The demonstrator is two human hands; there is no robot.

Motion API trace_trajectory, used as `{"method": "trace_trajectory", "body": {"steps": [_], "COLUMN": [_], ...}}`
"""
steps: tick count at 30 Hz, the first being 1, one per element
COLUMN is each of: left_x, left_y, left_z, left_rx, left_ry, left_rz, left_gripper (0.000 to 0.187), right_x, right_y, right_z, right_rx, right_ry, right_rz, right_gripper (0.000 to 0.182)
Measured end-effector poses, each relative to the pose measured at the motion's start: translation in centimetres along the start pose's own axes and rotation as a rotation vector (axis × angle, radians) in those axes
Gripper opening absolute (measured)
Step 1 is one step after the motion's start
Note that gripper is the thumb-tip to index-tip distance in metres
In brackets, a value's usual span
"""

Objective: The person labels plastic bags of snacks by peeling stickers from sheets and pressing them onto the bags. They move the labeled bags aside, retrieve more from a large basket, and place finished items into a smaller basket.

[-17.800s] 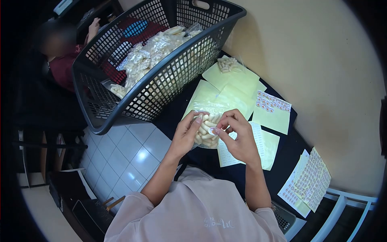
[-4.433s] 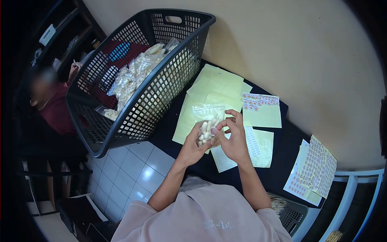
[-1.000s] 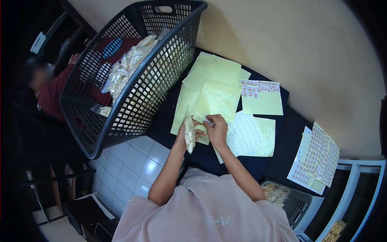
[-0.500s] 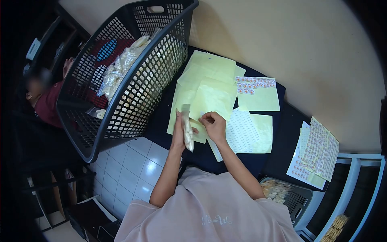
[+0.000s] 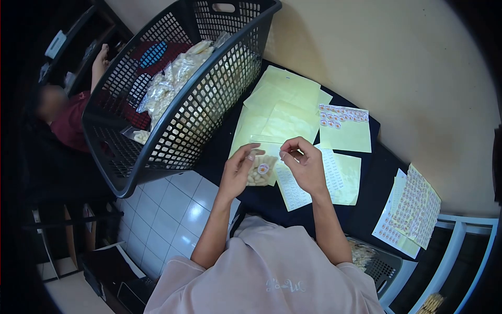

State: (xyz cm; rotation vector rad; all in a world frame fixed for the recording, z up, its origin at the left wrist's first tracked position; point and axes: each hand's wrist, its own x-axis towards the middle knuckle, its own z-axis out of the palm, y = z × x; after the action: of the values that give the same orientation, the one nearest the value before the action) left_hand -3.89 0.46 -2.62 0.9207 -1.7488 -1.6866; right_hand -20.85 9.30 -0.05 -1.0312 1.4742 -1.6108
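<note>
My left hand (image 5: 236, 171) is closed on the left side of a clear plastic bag (image 5: 256, 179) of pale, chunky pieces. The bag's front faces me and carries a round white sticker (image 5: 263, 168) with an orange-red middle. At the bag's upper right, my right hand (image 5: 307, 168) has thumb and forefinger pinched together; whatever is between them is too small to make out. Below the hands lie yellowish backing sheets (image 5: 285, 118) and a white sheet of small printed labels (image 5: 294, 189), part of it hidden by my right hand.
A big dark basket (image 5: 180, 107) with several filled bags (image 5: 175, 78) stands left, a person in a dark red shirt (image 5: 70, 123) beyond it. Sticker sheets (image 5: 415, 206) lie at the table's right end. Another basket (image 5: 384, 267) sits low at right.
The bag has turned from edge-on to face me, so its round sticker now shows. My right hand has come to the bag's upper right. The other person's arm has risen.
</note>
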Motion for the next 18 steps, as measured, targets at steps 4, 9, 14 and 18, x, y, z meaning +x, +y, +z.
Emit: {"method": "trace_trajectory", "body": {"steps": [4, 9, 14, 18], "left_x": [-0.4, -0.9, -1.3, -1.6], "left_y": [2.0, 1.8, 1.0, 0.2], "left_z": [1.8, 2.8, 3.1, 2.5], "left_rx": [-0.077, -0.121, -0.144, -0.21], "left_ry": [-0.077, -0.095, -0.036, -0.042], "left_rz": [0.105, 0.053, 0.042, 0.023], "left_gripper": [0.032, 0.034, 0.035, 0.034], "right_x": [-0.1, -0.1, -0.5, -1.2], "right_y": [-1.6, -1.2, -0.5, -0.1], "right_z": [0.6, 1.4, 2.2, 2.5], "right_rx": [-0.166, -0.165, -0.235, -0.244], "right_ry": [-0.033, 0.05, 0.168, 0.216], "right_rz": [-0.129, -0.107, -0.118, -0.097], "right_gripper": [0.009, 0.01, 0.014, 0.021]}}
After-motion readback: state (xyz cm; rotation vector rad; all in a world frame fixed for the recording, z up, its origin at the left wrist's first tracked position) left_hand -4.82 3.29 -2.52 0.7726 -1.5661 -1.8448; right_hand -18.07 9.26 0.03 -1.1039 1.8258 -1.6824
